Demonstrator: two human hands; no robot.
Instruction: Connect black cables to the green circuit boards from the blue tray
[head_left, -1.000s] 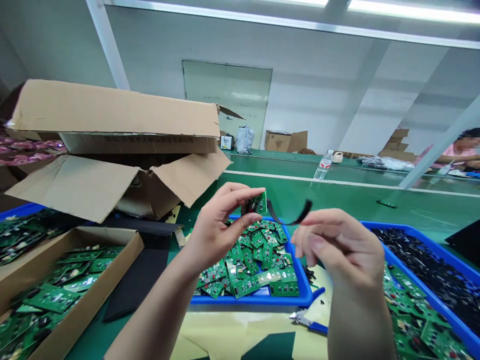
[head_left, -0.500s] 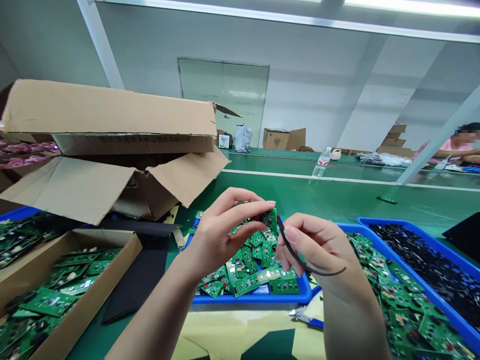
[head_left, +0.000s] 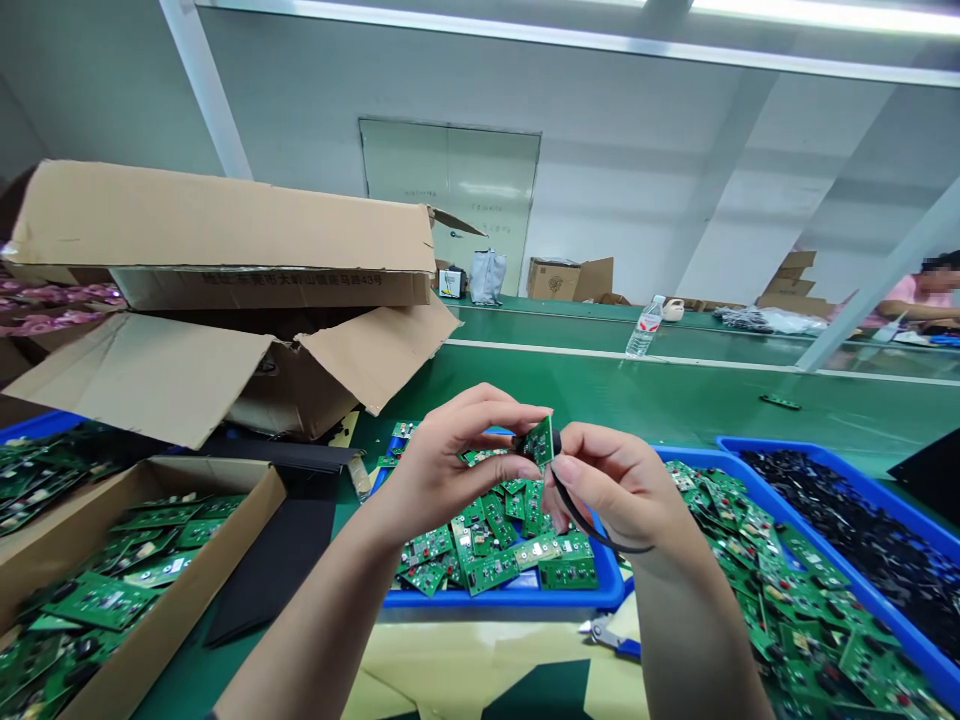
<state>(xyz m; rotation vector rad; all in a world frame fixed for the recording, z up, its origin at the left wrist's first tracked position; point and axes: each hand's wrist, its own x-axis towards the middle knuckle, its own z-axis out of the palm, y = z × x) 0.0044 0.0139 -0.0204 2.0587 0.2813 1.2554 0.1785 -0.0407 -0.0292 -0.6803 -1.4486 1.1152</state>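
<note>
Between the thumb and fingers of my left hand (head_left: 469, 450) is a small green circuit board (head_left: 541, 443), held on edge. My right hand (head_left: 619, 485) pinches a thin black cable tie (head_left: 589, 528) close against the board's right side. The tie's tail curves down past my right palm. Where the tie meets the board, my fingertips partly hide it. Below both hands, a blue tray (head_left: 495, 599) holds many loose green boards (head_left: 495, 570).
Side cutters (head_left: 611, 635) lie in front of the tray. On the right, one blue tray holds boards (head_left: 810, 610), another black parts (head_left: 862, 530). A cardboard tray of boards (head_left: 217, 560) and open cartons (head_left: 225, 230) stand left. A bottle (head_left: 645, 328) and a person (head_left: 922, 295) are beyond.
My right hand has moved slightly left, bringing the black cable tie against the board. The fingers of my left hand have closed more around the board, which has turned a little.
</note>
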